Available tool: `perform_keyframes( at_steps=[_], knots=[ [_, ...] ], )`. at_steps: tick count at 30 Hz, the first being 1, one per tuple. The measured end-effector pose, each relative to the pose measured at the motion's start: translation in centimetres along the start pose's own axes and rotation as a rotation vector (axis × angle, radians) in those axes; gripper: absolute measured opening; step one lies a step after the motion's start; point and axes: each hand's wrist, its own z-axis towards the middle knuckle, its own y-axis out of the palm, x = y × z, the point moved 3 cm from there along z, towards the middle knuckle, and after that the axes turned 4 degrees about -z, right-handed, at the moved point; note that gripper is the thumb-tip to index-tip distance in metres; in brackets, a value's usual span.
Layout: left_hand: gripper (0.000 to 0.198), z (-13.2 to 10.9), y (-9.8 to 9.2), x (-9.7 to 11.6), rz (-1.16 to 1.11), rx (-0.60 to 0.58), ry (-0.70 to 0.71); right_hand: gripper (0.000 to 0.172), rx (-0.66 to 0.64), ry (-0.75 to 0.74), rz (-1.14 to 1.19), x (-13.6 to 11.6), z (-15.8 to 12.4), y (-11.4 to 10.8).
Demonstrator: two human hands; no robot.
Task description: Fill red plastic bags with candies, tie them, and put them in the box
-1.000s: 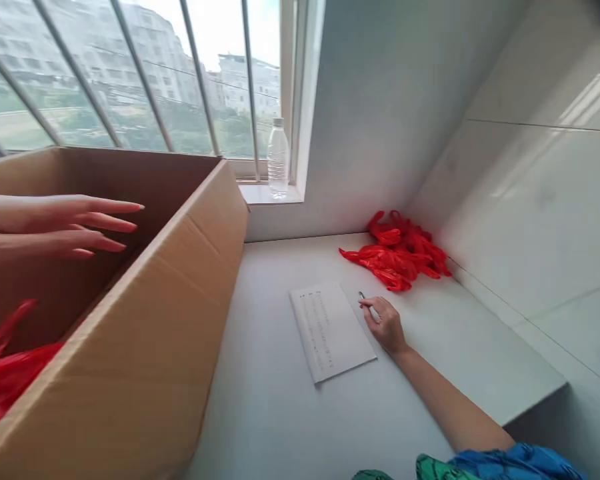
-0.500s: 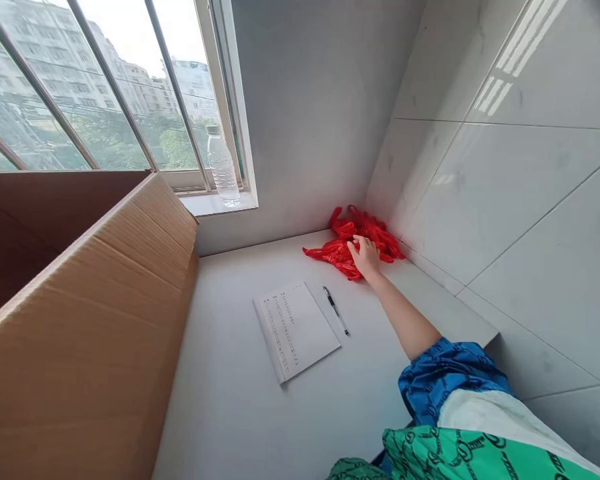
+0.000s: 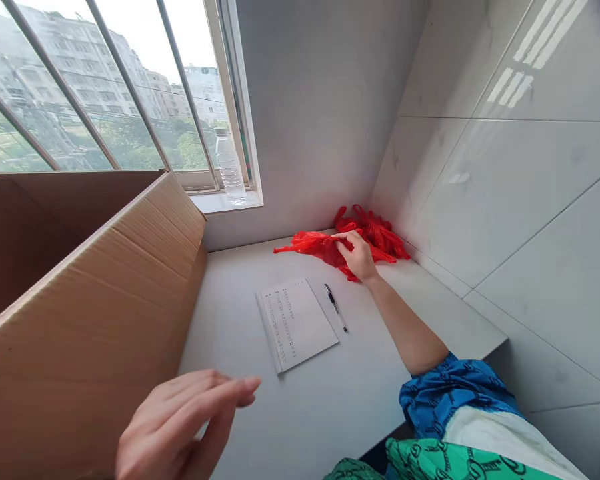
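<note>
Red bags (image 3: pixel 380 233), white counter (image 3: pixel 305 413), tiled wall (image 3: pixel 505 187)

Bright daylight comes through the window (image 3: pixel 130 100) beyond my left hand (image 3: pixel 180 427); the sky there is blown out. I note glare streaks on the tiled wall (image 3: pixel 520 87) above my right hand (image 3: pixel 361 257). The left hand is blurred, close to the lens. Shadows are soft. Straight lines bow at the edges.

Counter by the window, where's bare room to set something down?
Bare: the strip between cardboard box and paper sheet, the near edge before the sheet, and right of the forearm up to the tiled wall. Crowded: far corner, where the right hand holds the red bags.
</note>
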Motion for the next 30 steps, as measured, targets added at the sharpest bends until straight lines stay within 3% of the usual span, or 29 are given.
perform_keyframes(
  at_steps=[2,5,9,12,15,18,21,26,30],
  knots=[
    [0.043,0.4,1.9,-1.5,-0.039,-0.044,-0.052,0.025,-0.115,-0.104,0.097,-2.4,-1.5,0.8],
    [0.023,0.4,4.3,-4.7,-0.058,-0.064,-0.303,0.021,-0.344,-0.203,0.079,-4.1,-4.6,2.0],
    [0.024,-0.4,6.6,-8.9,-0.031,-0.095,-0.538,0.023,-0.363,-0.083,0.085,-3.4,-7.4,1.7],
    [0.028,-1.2,8.8,-11.3,0.077,-0.181,-0.57,0.036,-0.488,0.046,0.127,-2.7,-8.4,1.8],
    [0.034,-2.1,11.5,-12.7,0.187,-0.258,-0.558,0.039,-0.679,0.185,0.132,-2.9,-9.6,3.4],
    [0.032,-3.1,13.8,-13.2,0.227,-0.329,-0.527,0.032,-0.674,0.243,0.143,-3.9,-10.7,5.7],
    [0.019,-3.7,14.1,-13.3,0.139,-0.304,-0.56,0.028,-0.606,0.221,0.299,-4.6,-11.5,7.2],
    [0.017,-3.8,11.6,-14.1,-0.007,-0.124,-0.711,0.024,-0.464,0.346,0.473,-3.4,-11.2,6.2],
    [0.019,-3.7,10.8,-14.6,-0.029,-0.228,-0.735,0.023,-0.453,0.297,0.373,-3.5,-10.8,5.1]
  ],
)
